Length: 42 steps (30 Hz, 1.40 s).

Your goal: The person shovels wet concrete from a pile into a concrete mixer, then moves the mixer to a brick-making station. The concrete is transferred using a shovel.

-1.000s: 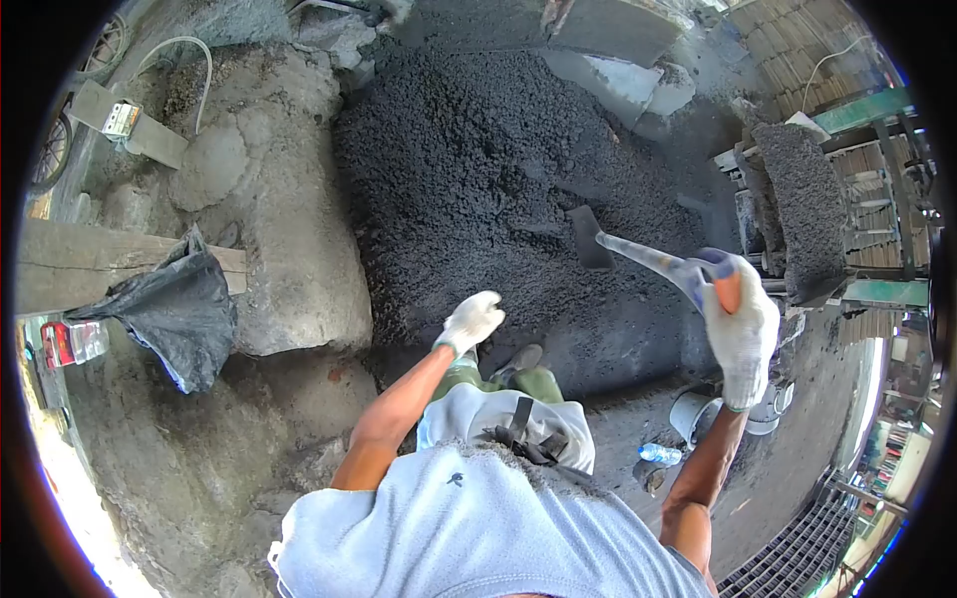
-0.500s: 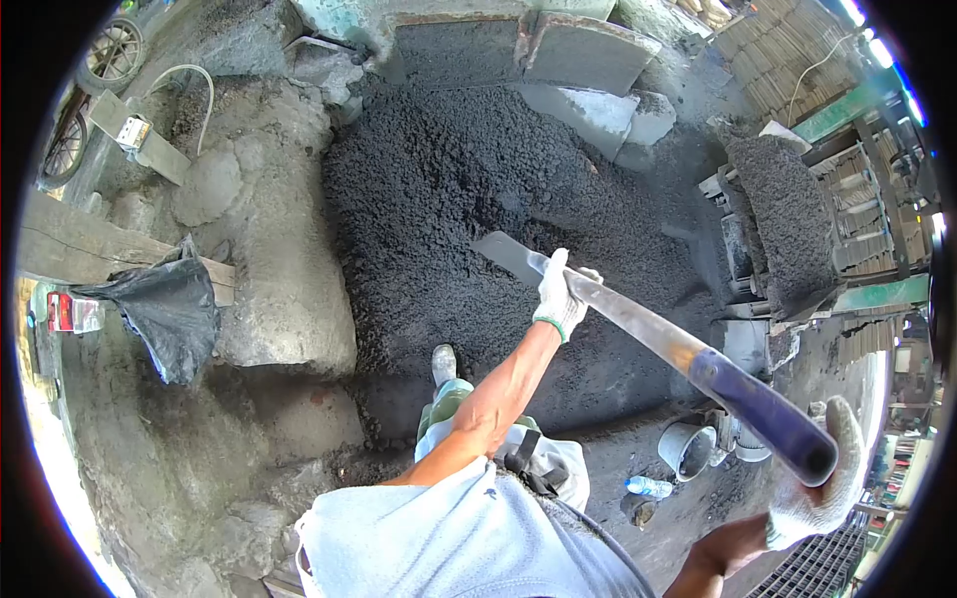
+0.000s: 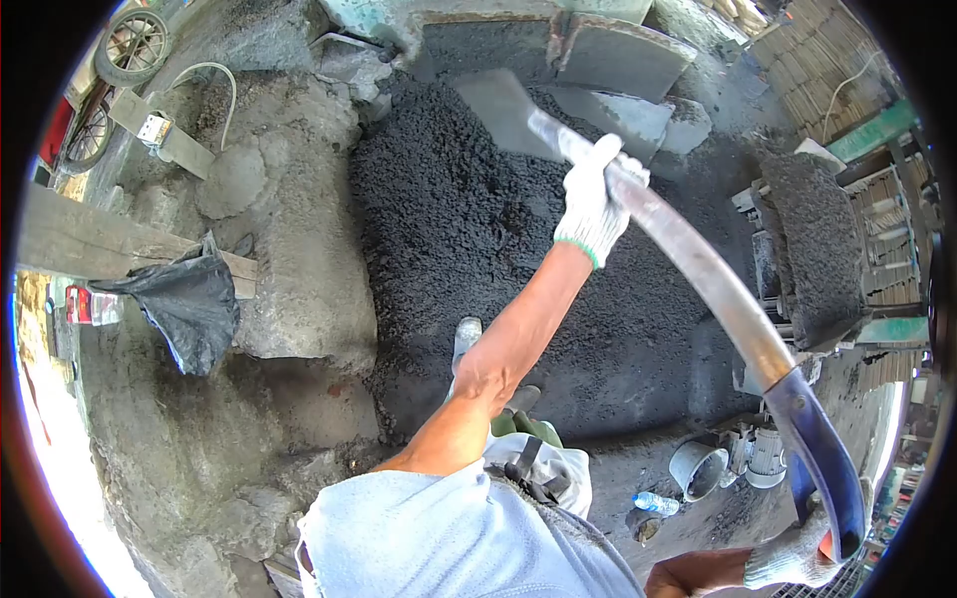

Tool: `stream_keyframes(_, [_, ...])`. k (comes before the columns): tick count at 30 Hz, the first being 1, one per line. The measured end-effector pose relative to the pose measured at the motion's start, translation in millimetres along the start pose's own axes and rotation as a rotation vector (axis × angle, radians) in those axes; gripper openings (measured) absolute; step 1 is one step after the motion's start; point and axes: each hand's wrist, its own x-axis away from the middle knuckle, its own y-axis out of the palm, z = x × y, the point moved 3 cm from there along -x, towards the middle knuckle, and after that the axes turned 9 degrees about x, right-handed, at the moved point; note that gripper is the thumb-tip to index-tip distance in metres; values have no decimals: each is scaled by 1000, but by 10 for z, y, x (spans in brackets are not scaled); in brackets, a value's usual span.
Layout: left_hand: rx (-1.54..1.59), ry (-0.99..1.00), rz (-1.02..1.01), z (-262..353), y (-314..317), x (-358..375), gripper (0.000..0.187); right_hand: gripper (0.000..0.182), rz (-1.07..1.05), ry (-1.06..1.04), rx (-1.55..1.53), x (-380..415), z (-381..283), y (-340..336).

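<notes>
And there was the shovel [image 3: 698,254], slanting right across the dark pile [image 3: 449,214], its blade [image 3: 506,112] over the pile's far edge and its blue handle [image 3: 805,424] well out past the near right corner! The left hand [image 3: 598,194], in a white glove, was out over the pile with its grip closed round the metal shaft just behind the blade; the right hand [image 3: 797,558], gloved too, had its grip wrapped about the handle's end, partly hidden behind it. Two hands, one tool! A boot [image 3: 466,339] showed at the near edge of the pile. Over to the left of the pile sat a big concrete block [image 3: 299,239], and farther left a black sheet [image 3: 199,309] hung over a wooden beam [image 3: 110,236]. To the right of the pile, a trough [image 3: 819,244] carried more of the dark stuff. And look, just nearer than the pile's right corner: a bucket [image 3: 682,464] tipped on its side, a motor [image 3: 766,460] close by it, and a plastic bottle [image 3: 655,503] lying near the bucket.
</notes>
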Motion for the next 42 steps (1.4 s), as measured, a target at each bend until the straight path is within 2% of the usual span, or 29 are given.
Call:
stream_keyframes(2, [-21, -13, -33, 247, 194, -309, 17, 25, 85, 24, 75, 51, -297, 179])
stream_keyframes(5, [-94, 19, -27, 880, 76, -935, 13, 55, -70, 460, 90, 459, -656, 778])
stream_keyframes(7, [-176, 58, -13, 1533, -452, -1466, 12, 32, -280, -200, -73, 778, -1451, 1491])
stream_keyframes(9, [-441, 210, 374, 2178, -953, -1367, 15, 30, -604, -221, -334, 1085, -1788, 2175])
stream_keyframes(10, [-280, 176, 235, 2432, -1369, -1476, 18, 31, -561, -329, -385, 1153, -1811, 2206])
stream_keyframes(11, [-137, 133, 91, 2533, -1298, -1446, 20, 33, -509, -419, -433, 1176, -1934, 2208])
stream_keyframes(12, [-128, 173, 149, 2535, -1311, -1420, 21, 32, -572, -455, -396, 1068, -2000, 2125])
stream_keyframes(13, [-120, 221, 228, 2523, -1382, -1260, 23, 30, -588, -397, -380, 1017, -2004, 2102])
stream_keyframes(14, [-26, 222, 120, 2479, -1297, -1151, 23, 30, -615, -404, -369, 962, -1987, 2099])
stream_keyframes(15, [41, 188, 204, 2490, -1335, -1140, 20, 29, -635, -415, -358, 910, -1960, 2086])
stream_keyframes(17, [23, 235, 216, 2482, -1448, -944, 19, 33, -676, -383, -368, 910, -1921, 2024])
stream_keyframes(19, [-10, 268, 346, 2470, -1566, -735, 20, 34, -684, -441, -476, 1020, -1781, 1988])
stream_keyframes(21, [-202, 297, 443, 2456, -1594, -541, 21, 30, -766, -487, -539, 1069, -1684, 1868])
stream_keyframes(22, [-171, 302, 461, 2407, -1597, -473, 23, 31, -704, -527, -584, 1044, -1632, 1816])
stream_keyframes(24, [-170, 264, 346, 2199, -1420, -371, 21, 30, -590, -566, -612, 867, -1472, 1653])
stream_keyframes(25, [-161, 246, 294, 2048, -1344, -300, 21, 28, -536, -481, -531, 714, -1348, 1509])
stream_keyframes(27, [-129, 208, 205, 1621, -790, -88, 20, 25, -435, -228, -355, 428, -1076, 1235])
stream_keyframes(30, [2, 140, 134, 1185, -382, -71, 16, 25, -487, -479, -114, -34, -659, 924])
stream_keyframes(31, [48, 101, 105, 1098, -373, -110, 16, 27, -500, -410, -148, -9, -519, 869])
stream_keyframes(33, [131, 75, 106, 987, -811, -199, 15, 30, -581, -694, -280, 111, -1012, 1030])
stream_keyframes(34, [125, 75, 149, 973, -1330, -221, 15, 31, -633, -830, -356, 176, -1256, 1108])
stream_keyframes(35, [120, 73, 191, 946, -1877, -211, 16, 37, -727, -741, -347, 393, -1492, 1167])
stream_keyframes(37, [189, -27, 123, 955, -2511, -184, 16, 42, -920, -757, -498, 659, -1129, 1267])
stream_keyframes(38, [141, 28, 342, 866, -2326, -14, 16, 41, -893, -760, -508, 637, -1044, 1227])
stream_keyframes(41, [83, 38, 318, 662, -2118, 212, 19, 35, -785, -748, -510, 548, -870, 1030])
stream_keyframes(42, [65, 30, 412, 602, -2013, 258, 19, 32, -720, -710, -484, 489, -852, 970])
